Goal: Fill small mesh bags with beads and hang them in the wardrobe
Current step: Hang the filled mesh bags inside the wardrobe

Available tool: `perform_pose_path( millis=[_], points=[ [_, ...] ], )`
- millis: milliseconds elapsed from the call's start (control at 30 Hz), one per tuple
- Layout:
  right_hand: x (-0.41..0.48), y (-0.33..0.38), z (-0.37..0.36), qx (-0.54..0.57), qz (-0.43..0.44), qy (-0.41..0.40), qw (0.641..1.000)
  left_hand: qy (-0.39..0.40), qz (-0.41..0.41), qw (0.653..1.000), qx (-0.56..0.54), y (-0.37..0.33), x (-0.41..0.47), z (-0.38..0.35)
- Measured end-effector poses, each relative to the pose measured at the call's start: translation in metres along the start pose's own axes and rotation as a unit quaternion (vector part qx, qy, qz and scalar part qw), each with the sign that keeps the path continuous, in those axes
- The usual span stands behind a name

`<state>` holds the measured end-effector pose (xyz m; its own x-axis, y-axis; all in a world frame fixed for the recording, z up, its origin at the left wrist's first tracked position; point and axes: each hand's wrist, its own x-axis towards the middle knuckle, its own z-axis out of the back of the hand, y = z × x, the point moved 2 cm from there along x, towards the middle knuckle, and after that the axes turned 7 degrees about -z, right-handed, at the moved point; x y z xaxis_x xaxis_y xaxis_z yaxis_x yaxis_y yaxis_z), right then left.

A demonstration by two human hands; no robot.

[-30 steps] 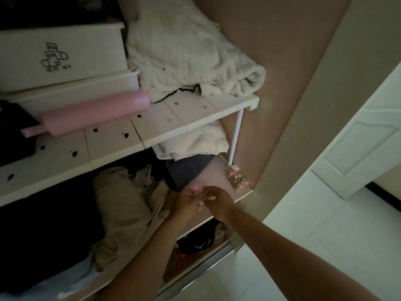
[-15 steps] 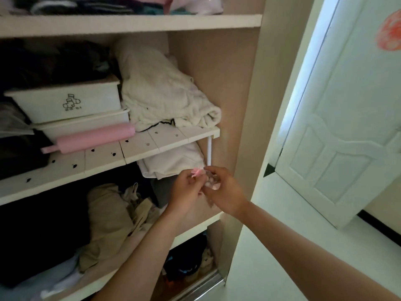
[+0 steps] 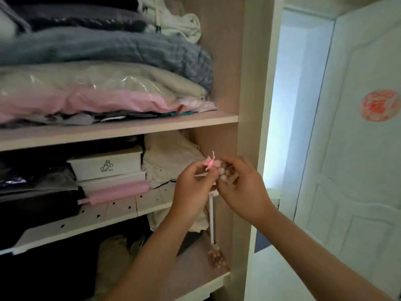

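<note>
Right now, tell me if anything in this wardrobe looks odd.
A filled bead bag lies on the lower shelf beside the white rack leg, not hung; the left hand and right hand hold a second bag.

A pink ribbon [image 3: 209, 162] tops pale beads [image 3: 224, 173]; a pink roller [image 3: 117, 192] lies below white boxes [image 3: 107, 165].

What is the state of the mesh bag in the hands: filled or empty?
Filled: pale round beads show through the mesh bag, held between the left hand and the right hand; pink ribbon at its top.

Dim wardrobe [image 3: 225, 61], daylight from right, soft blur
</note>
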<state>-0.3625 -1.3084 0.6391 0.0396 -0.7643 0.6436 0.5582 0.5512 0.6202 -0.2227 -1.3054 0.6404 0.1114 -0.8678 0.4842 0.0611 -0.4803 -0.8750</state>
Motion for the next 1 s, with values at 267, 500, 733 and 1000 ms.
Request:
perform_pose_path(
  millis=[267, 500, 733, 1000],
  points=[
    [0.075, 0.059, 0.036, -0.083, 0.033, -0.11, 0.99, 0.005, -0.101, 0.995, 0.018, -0.072, 0.073, 0.0],
    [0.143, 0.075, 0.033, -0.164, -0.024, -0.096, 0.981, 0.026, -0.288, 0.891, 0.351, -0.112, 0.127, 0.01],
    [0.176, 0.068, 0.015, -0.217, -0.068, -0.061, 0.972, 0.092, -0.359, 0.699, 0.612, -0.115, 0.157, 0.016],
    [0.174, 0.055, 0.016, -0.221, -0.022, -0.034, 0.974, 0.203, -0.331, 0.676, 0.626, -0.104, 0.167, 0.014]
  ],
)
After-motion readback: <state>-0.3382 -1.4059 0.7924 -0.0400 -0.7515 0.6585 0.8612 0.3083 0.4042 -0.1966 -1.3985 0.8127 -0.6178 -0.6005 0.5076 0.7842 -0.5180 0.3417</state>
